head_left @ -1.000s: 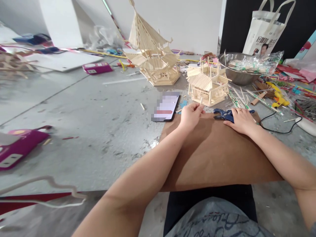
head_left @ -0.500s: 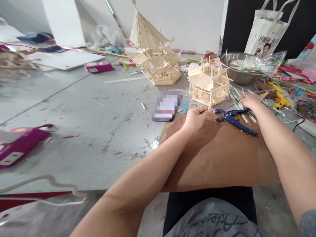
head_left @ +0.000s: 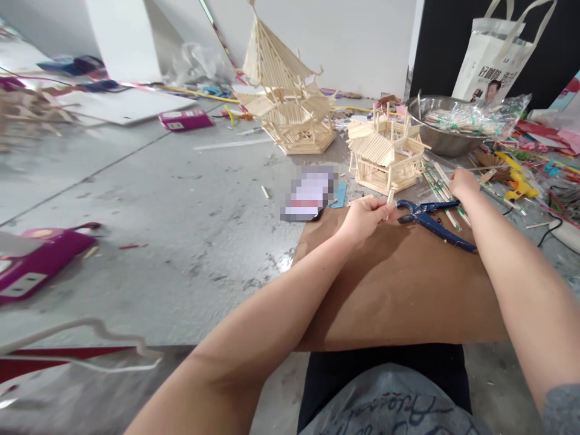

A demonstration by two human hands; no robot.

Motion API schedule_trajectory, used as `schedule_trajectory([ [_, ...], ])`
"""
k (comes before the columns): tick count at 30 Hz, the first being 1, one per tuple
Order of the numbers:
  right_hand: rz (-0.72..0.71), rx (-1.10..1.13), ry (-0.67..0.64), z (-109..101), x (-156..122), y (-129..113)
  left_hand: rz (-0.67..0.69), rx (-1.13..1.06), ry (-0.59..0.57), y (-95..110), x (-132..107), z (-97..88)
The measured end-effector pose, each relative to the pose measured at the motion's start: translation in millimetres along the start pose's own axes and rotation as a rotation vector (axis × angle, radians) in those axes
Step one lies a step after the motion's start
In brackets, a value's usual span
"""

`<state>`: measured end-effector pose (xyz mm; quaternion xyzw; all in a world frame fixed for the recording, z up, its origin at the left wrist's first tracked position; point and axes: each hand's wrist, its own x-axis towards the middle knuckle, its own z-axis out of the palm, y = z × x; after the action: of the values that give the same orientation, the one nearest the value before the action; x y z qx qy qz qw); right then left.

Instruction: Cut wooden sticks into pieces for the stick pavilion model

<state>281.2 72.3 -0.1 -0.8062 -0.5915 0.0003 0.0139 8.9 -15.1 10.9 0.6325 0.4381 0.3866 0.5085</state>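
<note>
Left hand point(head_left: 361, 220) closed to a narrow pinch, thumb and fingers gripping a short pale stick point(head_left: 390, 196) that points up, over the far edge of the brown sheet point(head_left: 403, 290). Right hand point(head_left: 465, 186) reached out farther, fingers curled down at the loose sticks point(head_left: 437, 181), some with green-marked wrappers; from where I stand I cannot tell whether it grips one.

Pliers point(head_left: 437, 227), blue-handled, lie between the hands on the far part of the sheet, jaws toward the left hand and parted; neither hand is on them. Small model point(head_left: 385, 157), built of sticks, stands upright just beyond the left hand. In line of sight the tip of the held stick overlaps its base; contact cannot be judged. Tall model point(head_left: 292, 103), with a pointed roof, stands behind and to the left.

Phone point(head_left: 310, 196) lies flat near the sheet's far left corner, a blue scrap point(head_left: 339, 194) beside it. Steel bowl point(head_left: 446, 140) behind the sticks holds more of them in clear plastic. White bag point(head_left: 492, 60) stands behind the bowl.
</note>
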Motion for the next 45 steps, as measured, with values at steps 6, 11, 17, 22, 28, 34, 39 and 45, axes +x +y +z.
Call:
schedule_trajectory([
  [6, 0.108, 0.06, -0.024, -8.6, 1.3, -3.6, -0.009, 0.012, -0.002, -1.9, -0.4, -1.2],
  [11, 0.017, 0.137, 0.059, -21.9, -24.6, -9.9, -0.022, 0.005, -0.006, -0.4, -1.5, -0.4],
  [17, -0.207, 0.761, -0.002, -32.3, -90.0, -29.8, 0.04, 0.055, -0.002, -1.7, -3.4, 4.4],
  [22, -0.388, 1.035, -0.281, -23.7, -132.7, -58.1, 0.066, 0.141, -0.074, -11.9, -2.5, 8.0],
  [28, -0.51, 0.989, -0.325, -12.1, -144.7, -63.0, 0.171, 0.311, -0.212, -18.4, -0.6, 7.6],
  [34, -0.518, 0.926, -0.271, -8.0, -145.5, -59.6, 0.218, 0.405, -0.259, -22.7, 0.8, 7.2],
  [39, -0.568, 0.948, -0.187, -3.7, -146.9, -61.6, 0.292, 0.5, -0.236, -23.9, 0.7, 8.6],
  [45, -0.557, 0.972, -0.152, -2.1, -146.4, -62.5, 0.317, 0.562, -0.218, -22.1, -0.8, 8.5],
])
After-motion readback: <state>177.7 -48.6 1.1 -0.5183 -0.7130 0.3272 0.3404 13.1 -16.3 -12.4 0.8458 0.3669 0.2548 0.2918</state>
